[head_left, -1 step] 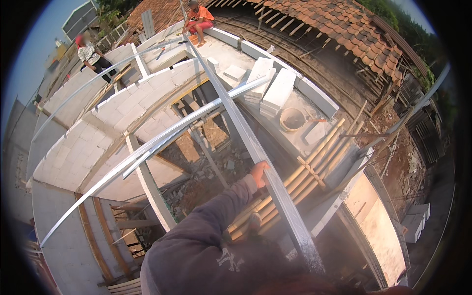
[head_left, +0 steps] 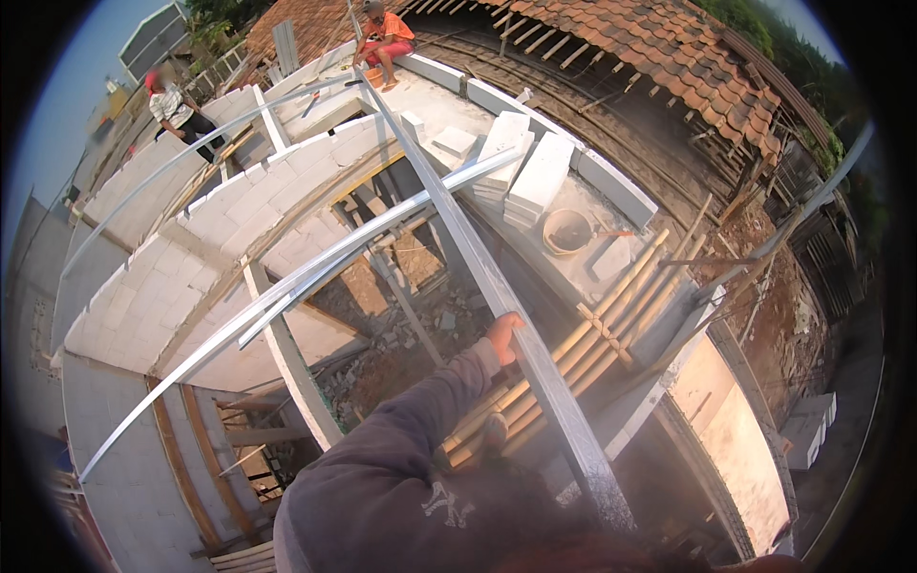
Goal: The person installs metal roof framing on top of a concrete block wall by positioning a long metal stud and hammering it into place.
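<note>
My left hand is closed around the left edge of a long silvery metal beam, its thumb side near the top. The beam slants from below my chest up to the far wall top. Across it lies a thinner, curved-looking metal channel, with a shorter piece beside it. Below the hand, bamboo poles are laid side by side, and a foot shows on them. My right hand is out of view.
White blocks and a round bucket stand on the ledge. An open drop with rubble lies left of my arm. A person in orange crouches at the beam's far end; another person stands far left. A tiled roof is beyond.
</note>
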